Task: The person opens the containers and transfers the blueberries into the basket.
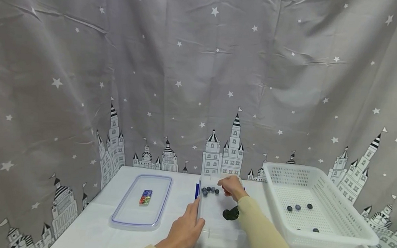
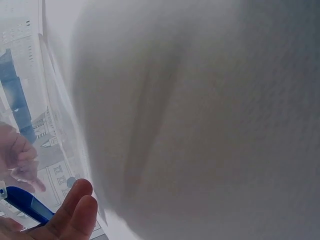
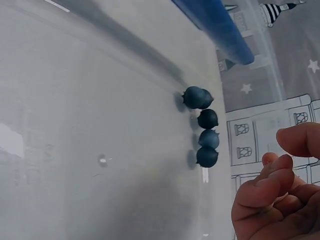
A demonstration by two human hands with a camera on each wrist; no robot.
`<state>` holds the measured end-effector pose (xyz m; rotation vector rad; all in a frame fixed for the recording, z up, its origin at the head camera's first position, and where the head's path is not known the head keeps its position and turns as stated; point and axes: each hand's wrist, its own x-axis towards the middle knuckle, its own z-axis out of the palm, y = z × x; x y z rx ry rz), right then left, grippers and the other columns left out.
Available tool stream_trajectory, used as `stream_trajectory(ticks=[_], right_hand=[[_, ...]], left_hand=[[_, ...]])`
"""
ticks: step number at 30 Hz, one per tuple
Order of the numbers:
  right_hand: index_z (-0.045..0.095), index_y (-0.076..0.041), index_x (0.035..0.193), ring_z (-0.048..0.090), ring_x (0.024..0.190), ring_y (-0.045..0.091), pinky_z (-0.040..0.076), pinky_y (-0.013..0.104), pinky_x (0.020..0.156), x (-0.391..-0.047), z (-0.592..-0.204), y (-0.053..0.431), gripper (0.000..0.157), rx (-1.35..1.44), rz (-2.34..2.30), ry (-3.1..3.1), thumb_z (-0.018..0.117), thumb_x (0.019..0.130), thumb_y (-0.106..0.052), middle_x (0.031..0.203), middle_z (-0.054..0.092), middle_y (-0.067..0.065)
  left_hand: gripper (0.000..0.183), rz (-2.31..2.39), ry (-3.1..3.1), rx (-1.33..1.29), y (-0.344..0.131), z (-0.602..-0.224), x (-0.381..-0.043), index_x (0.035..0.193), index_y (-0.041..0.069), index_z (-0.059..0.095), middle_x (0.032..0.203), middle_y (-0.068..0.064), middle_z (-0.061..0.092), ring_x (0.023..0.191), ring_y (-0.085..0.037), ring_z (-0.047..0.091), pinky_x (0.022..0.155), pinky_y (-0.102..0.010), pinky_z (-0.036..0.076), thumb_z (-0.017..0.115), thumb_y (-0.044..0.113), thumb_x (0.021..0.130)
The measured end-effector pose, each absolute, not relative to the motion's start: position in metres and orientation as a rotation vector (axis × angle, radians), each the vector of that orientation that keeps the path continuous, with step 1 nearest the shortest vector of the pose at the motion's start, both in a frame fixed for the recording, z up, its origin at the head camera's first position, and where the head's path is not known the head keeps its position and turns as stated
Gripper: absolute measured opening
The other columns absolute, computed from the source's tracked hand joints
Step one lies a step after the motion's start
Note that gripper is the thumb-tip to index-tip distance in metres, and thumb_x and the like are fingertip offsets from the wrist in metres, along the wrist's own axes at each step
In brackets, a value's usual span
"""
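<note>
A clear plastic container (image 1: 211, 232) with blue side clips (image 2: 24, 204) stands in front of me. Several blueberries (image 3: 207, 119) lie along its far left part. My left hand (image 1: 186, 227) holds the container's left wall, and two fingertips (image 2: 82, 212) show beside a clip in the left wrist view. Over the container's far right part hovers my right hand (image 1: 232, 186), its fingers loosely bent. In the right wrist view nothing shows between thumb and fingers. A dark green, rounded thing (image 1: 230, 214) lies in the container, partly hidden by my right sleeve.
On the right, a white perforated basket (image 1: 335, 239) holds several blueberries (image 1: 298, 207). A clear lid (image 1: 134, 208) with a blue seal and a small fruit label (image 1: 146, 198) lies at left. Behind the white table hangs a grey curtain (image 1: 188, 69) printed with castles and stars.
</note>
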<state>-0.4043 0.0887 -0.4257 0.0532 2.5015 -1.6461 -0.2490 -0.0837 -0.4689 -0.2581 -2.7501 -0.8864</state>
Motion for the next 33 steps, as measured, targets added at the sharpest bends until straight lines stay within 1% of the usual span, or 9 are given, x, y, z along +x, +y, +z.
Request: stream_trajectory(ticks=[3, 8, 13, 16, 18, 20, 27, 31, 33], right_hand=[[0.065, 0.001, 0.083, 0.039, 0.049, 0.011, 0.041, 0.024, 0.052, -0.406, -0.428, 0.090, 0.012, 0.066, -1.645, 2.501, 0.066, 0.088, -0.010, 0.054, 0.041, -0.003], [0.066, 0.004, 0.088, 0.039, 0.049, 0.011, 0.039, 0.024, 0.051, -0.408, -0.432, 0.088, 0.013, 0.073, -1.639, 2.510, 0.067, 0.086, -0.009, 0.055, 0.042, -0.003], [0.066, 0.004, 0.085, 0.040, 0.050, 0.012, 0.038, 0.024, 0.049, -0.411, -0.438, 0.087, 0.012, 0.099, -1.612, 2.528, 0.068, 0.084, -0.008, 0.056, 0.044, -0.001], [0.068, 0.007, 0.091, 0.039, 0.050, 0.012, 0.038, 0.024, 0.049, -0.409, -0.439, 0.087, 0.017, 0.108, -1.609, 2.526, 0.068, 0.084, -0.008, 0.056, 0.044, -0.001], [0.070, 0.009, 0.097, 0.039, 0.051, 0.011, 0.037, 0.024, 0.049, -0.408, -0.439, 0.088, 0.022, 0.111, -1.614, 2.516, 0.068, 0.084, -0.008, 0.057, 0.045, -0.001], [0.070, 0.010, 0.100, 0.039, 0.051, 0.011, 0.037, 0.023, 0.050, -0.406, -0.437, 0.087, 0.024, 0.114, -1.613, 2.511, 0.067, 0.084, -0.008, 0.058, 0.045, -0.001], [0.067, 0.006, 0.092, 0.041, 0.050, 0.011, 0.039, 0.023, 0.049, -0.406, -0.436, 0.086, 0.017, 0.170, -1.556, 2.534, 0.067, 0.084, -0.009, 0.057, 0.046, -0.001], [0.066, 0.006, 0.093, 0.039, 0.050, 0.012, 0.037, 0.024, 0.049, -0.409, -0.442, 0.085, 0.017, 0.200, -1.554, 2.525, 0.069, 0.085, -0.009, 0.057, 0.044, 0.000], [0.065, 0.004, 0.089, 0.039, 0.050, 0.012, 0.037, 0.025, 0.048, -0.411, -0.445, 0.084, 0.015, 0.187, -1.550, 2.530, 0.069, 0.085, -0.010, 0.057, 0.044, 0.000]], left_hand=[[0.065, -0.872, -2.768, -0.272, -0.084, -0.468, -0.250, 0.155, 0.003, 0.032, 0.143, -0.014, 0.051, 0.085, -0.030, 0.066, 0.078, -0.050, 0.053, 0.047, 0.029, 0.098], [0.064, -0.833, -2.771, -0.287, -0.088, -0.466, -0.252, 0.155, 0.002, 0.032, 0.142, -0.014, 0.052, 0.086, -0.030, 0.067, 0.077, -0.049, 0.053, 0.044, 0.031, 0.099], [0.063, -0.826, -2.757, -0.299, -0.089, -0.466, -0.251, 0.155, 0.003, 0.034, 0.140, -0.013, 0.054, 0.086, -0.032, 0.068, 0.072, -0.049, 0.052, 0.043, 0.030, 0.099], [0.062, -0.821, -2.751, -0.307, -0.090, -0.466, -0.250, 0.154, 0.003, 0.035, 0.139, -0.013, 0.055, 0.088, -0.035, 0.069, 0.072, -0.050, 0.052, 0.044, 0.029, 0.099], [0.062, -0.816, -2.759, -0.306, -0.090, -0.465, -0.248, 0.155, 0.004, 0.035, 0.139, -0.013, 0.055, 0.091, -0.036, 0.069, 0.074, -0.051, 0.053, 0.043, 0.029, 0.099], [0.062, -0.822, -2.760, -0.309, -0.090, -0.464, -0.248, 0.155, 0.003, 0.035, 0.140, -0.014, 0.055, 0.092, -0.037, 0.069, 0.075, -0.052, 0.053, 0.043, 0.029, 0.099], [0.063, -0.868, -2.796, -0.301, -0.092, -0.464, -0.247, 0.156, 0.006, 0.033, 0.144, -0.013, 0.052, 0.098, -0.035, 0.068, 0.080, -0.052, 0.053, 0.043, 0.032, 0.100], [0.064, -0.877, -2.804, -0.297, -0.093, -0.465, -0.247, 0.157, 0.008, 0.032, 0.146, -0.012, 0.051, 0.096, -0.033, 0.068, 0.078, -0.051, 0.053, 0.043, 0.037, 0.101], [0.064, -0.873, -2.799, -0.292, -0.094, -0.465, -0.247, 0.157, 0.009, 0.032, 0.146, -0.011, 0.051, 0.095, -0.033, 0.068, 0.077, -0.051, 0.053, 0.043, 0.041, 0.102]])
